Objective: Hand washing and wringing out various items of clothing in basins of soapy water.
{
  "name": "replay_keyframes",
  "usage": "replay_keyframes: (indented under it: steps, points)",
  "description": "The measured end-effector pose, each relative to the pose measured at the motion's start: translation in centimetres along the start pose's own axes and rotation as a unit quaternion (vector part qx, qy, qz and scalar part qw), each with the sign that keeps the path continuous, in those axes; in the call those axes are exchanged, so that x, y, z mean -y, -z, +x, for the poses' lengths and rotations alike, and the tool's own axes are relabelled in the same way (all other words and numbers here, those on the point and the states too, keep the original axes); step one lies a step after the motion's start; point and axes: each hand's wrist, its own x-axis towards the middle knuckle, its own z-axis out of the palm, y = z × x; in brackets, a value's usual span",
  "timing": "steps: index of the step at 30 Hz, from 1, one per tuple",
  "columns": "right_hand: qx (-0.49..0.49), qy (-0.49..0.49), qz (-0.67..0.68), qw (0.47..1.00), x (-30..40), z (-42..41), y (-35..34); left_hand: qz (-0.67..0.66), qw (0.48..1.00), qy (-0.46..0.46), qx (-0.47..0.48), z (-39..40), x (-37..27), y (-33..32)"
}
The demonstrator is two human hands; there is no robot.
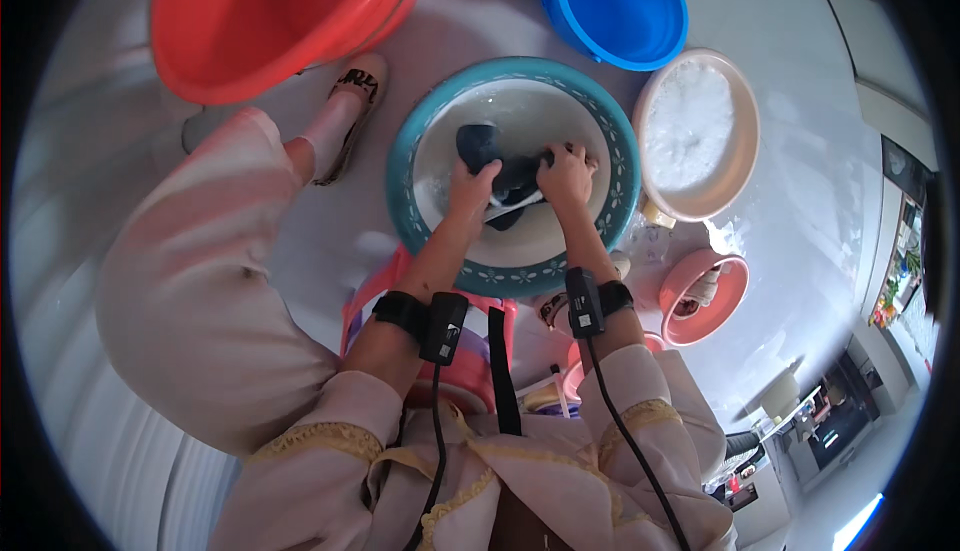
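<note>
A round teal-rimmed plastic basin (401,168) holds cloudy water, with dark wet cloth items (517,172) in it that look like socks or a shoe; which cannot be told. My left hand (472,191) grips the dark cloth near its left end, thumb on top. On the right side, my right hand (566,174) has its fingers curled over the other end of the dark cloth. A whitish strip or edge shows between the hands, just below the cloth. Parts of both hands' fingers are hidden by the cloth.
A large red tub (247,26) stands at upper left, a blue bucket (630,11) at upper right. Right of the basin are a pale oval basin of suds (697,131), a yellowish block (658,215) and a small pink basin (705,300) holding cloth.
</note>
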Motion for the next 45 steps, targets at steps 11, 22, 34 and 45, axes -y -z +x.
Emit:
replay_keyframes:
  steps: [11,22,34,45]
  points:
    - [0.079,0.083,0.174,0.978,-0.1,-0.6,-3.2,-0.201,0.912,0.348,-0.081,1.1,-0.6,0.5]
    - [-0.004,0.235,0.28,0.931,6.5,-10.7,6.8,-0.192,0.957,0.036,0.214,0.1,1.9,3.5]
    - [-0.044,0.009,0.261,0.964,2.2,-1.8,2.6,-0.114,0.969,0.192,0.109,-1.9,-1.8,-0.8]
    - [-0.034,-0.205,0.325,0.922,-1.8,-3.0,-6.5,-0.2,0.973,0.056,-0.097,0.7,-2.3,1.4]
